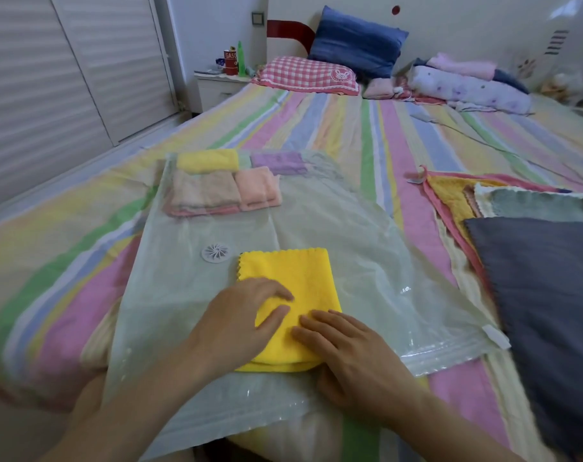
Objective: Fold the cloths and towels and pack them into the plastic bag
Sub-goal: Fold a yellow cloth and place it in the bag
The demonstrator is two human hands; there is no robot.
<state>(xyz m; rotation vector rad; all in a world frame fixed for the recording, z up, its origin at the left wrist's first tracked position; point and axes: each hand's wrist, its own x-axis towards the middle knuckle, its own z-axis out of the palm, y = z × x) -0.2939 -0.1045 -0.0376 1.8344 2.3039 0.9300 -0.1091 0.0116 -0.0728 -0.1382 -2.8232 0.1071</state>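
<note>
Far on the left, a white bedside table (216, 85) stands beside the bed (367, 128) with its striped sheet. Nearer, a big clear plastic bag (190, 295) lies flat on the bed. At its far end I can see folded cloths (223, 191) packed inside, pink and tan ones in front, a yellow and a purple one behind. A round white valve (216, 252) sits in the middle of the bag.

Just right of the valve lies the yellow cloth (290, 278). It is on top of the bag, not in it, and it is folded over. The left hand (240, 321) lies flat on its near left part, fingers spread, pressing down. The right hand (350, 355) rests open at its near right corner, fingers on the cloth. Neither hand pinches anything; both just press.

The cloth looks soft, fluffy and very light. It will bend and flop, so I think it is best to take it by two corners or by the folded near edge, so the layers stay together. The bag under it looks smooth and slippery, so the cloth may slide when pushed.

To the right, near the bag's zip edge (450, 355), a pile of flat cloths (533, 208) waits. A dark gray one (550, 295) lies nearest, a pale green one behind it, with a yellow one edged in pink underneath. These seem not folded yet.
</note>
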